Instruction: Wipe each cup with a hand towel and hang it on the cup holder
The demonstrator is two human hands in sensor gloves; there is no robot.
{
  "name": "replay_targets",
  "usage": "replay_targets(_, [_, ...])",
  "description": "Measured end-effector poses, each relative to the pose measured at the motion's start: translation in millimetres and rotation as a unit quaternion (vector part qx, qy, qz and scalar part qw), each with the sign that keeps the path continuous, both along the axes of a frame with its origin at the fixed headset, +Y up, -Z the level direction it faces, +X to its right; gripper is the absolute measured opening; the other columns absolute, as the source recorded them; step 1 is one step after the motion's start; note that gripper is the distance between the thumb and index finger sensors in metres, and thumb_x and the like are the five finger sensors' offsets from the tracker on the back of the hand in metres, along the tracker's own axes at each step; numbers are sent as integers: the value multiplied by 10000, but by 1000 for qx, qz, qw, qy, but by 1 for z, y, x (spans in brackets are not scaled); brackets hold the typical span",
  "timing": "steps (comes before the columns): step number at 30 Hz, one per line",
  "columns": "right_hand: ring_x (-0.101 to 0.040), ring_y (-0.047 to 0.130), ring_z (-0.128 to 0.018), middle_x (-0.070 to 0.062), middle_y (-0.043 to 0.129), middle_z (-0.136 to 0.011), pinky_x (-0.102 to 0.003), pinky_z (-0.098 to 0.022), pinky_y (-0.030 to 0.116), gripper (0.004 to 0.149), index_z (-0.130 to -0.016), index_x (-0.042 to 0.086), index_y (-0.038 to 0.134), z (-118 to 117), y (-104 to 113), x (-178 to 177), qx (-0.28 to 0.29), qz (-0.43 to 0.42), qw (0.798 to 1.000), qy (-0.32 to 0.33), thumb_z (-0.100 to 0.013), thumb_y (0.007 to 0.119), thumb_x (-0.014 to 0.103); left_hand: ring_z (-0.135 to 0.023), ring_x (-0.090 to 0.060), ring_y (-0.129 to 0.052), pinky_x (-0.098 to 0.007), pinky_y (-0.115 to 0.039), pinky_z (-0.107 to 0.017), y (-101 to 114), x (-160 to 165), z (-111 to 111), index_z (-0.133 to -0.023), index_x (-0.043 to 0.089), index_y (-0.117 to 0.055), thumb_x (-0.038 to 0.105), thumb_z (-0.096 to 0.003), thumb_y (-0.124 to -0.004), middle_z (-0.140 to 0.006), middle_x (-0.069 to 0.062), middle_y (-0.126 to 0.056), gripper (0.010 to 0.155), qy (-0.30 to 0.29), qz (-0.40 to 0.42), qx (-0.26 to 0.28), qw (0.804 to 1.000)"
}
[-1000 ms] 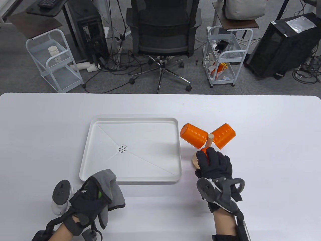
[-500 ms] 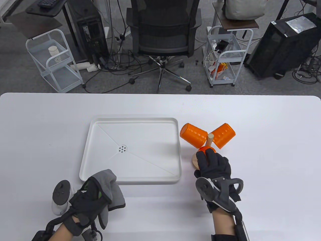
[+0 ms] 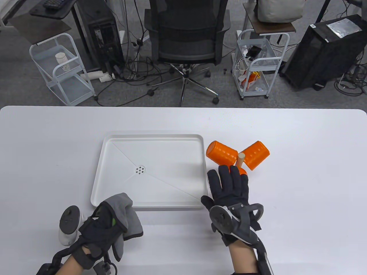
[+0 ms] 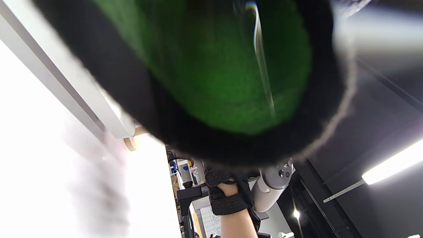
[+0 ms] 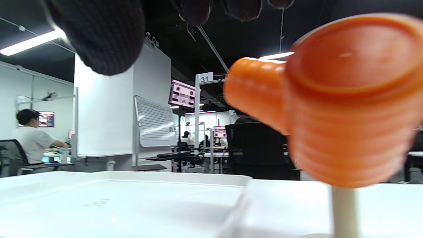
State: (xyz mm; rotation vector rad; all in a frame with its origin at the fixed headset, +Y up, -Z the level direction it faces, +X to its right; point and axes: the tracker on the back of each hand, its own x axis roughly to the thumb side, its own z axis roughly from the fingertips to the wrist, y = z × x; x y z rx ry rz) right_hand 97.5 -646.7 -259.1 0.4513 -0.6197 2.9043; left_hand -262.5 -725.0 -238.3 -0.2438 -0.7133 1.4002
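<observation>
Left hand (image 3: 103, 229): curled around the grey towel (image 3: 129, 214), near the tray's (image 3: 149, 204) front-left corner.
Right hand (image 3: 229, 186): fingers spread, holding nothing.
Cups: three on the holder (image 3: 240, 159); nearest cup (image 3: 240, 170) just beyond right fingertips.
Nearer hand: right.

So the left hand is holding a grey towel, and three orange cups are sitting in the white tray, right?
Not quite. The left hand does hold the grey towel, but the table view shows the orange cups hanging on the wooden cup holder beside the white tray, not in it.
</observation>
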Motion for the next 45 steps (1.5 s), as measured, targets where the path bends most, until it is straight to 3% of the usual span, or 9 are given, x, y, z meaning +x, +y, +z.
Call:
replay_targets(10, [-532, 209, -1056, -199, 278, -1197, -677, -724, 199, 852, -1106, 163, 336, -9, -23, -47, -35, -67, 995, 61, -471, 755, 548, -672, -263, -927, -552, -765, -564, 0, -3, 0, -1023, 443, -172, 592, -499, -699, -1144, -69, -209, 758, 13, 1, -6, 1000])
replay_targets(17, [-523, 172, -1060, -191, 240, -1204, -674, -722, 174, 859, -1110, 175, 294, -14, -50, -52, -76, -73, 992, 72, -481, 724, 571, -674, -267, -924, -554, -763, -564, -2, -5, -1, -1023, 441, -172, 591, -499, -699, -1143, -70, -210, 759, 22, -7, -19, 1000])
replay_targets(26, [-520, 179, -1060, -189, 230, -1203, -670, -725, 182, 858, -1110, 180, 274, -21, -61, -44, -104, -105, 987, 64, -486, 703, 584, -679, -274, -920, -563, -755, -567, -2, -20, -5, -1025, 437, -169, 589, -504, -695, -1143, -71, -211, 756, 79, -16, -63, 995])
replay_targets(34, [-522, 164, -1057, -192, 217, -1202, -671, -721, 172, 852, -1110, 182, 273, -23, -66, -44, -125, -116, 983, 68, -489, 691, 588, -699, -304, -937, -576, -760, -570, 18, -71, -11, -1032, 433, -181, 601, -501, -692, -1164, -37, -271, 756, 209, -101, -87, 969])
replay_targets(45, [-522, 158, -1054, -190, 216, -1200, -672, -718, 169, 845, -1110, 181, 279, -21, -64, -41, -121, -141, 980, 75, -490, 688, 585, -840, -435, -846, -640, -673, -628, 24, -152, -14, -1037, 459, -159, 609, -500, -697, -1202, 31, -266, 775, 331, -170, -192, 908])
